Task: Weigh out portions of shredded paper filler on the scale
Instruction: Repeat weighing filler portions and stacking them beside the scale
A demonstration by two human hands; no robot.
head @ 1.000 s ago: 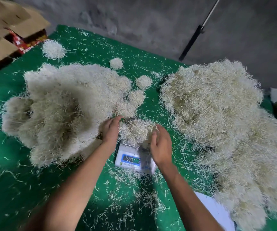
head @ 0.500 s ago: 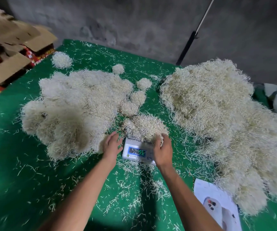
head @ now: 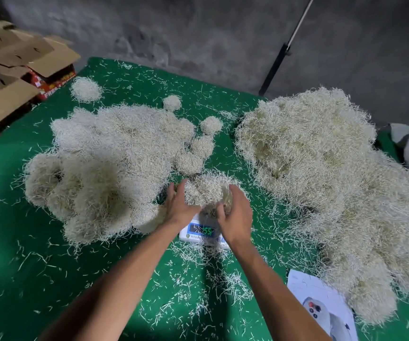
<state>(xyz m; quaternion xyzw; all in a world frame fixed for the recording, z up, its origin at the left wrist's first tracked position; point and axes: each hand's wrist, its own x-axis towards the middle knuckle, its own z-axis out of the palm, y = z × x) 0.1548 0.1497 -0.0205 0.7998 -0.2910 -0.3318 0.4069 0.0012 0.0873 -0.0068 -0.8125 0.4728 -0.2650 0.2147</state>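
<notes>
Hands, left hand (head: 179, 205) and right hand (head: 235, 219), are cupping the portion (head: 207, 190) on the scale (head: 202, 232). Releasing fully is advised before reading its display.

Small white scale (head: 204, 233) with lit green digits, low on the green cloth, a cupped wad (head: 208, 190) of pale shredded paper atop it, big loose heap (head: 321, 183) to its right, rounded portions (head: 110, 166) clustered to its left

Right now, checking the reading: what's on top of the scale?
A clump of shredded paper, cupped by left hand and right hand. The scale platform is hidden; its display shows green digits.
</notes>
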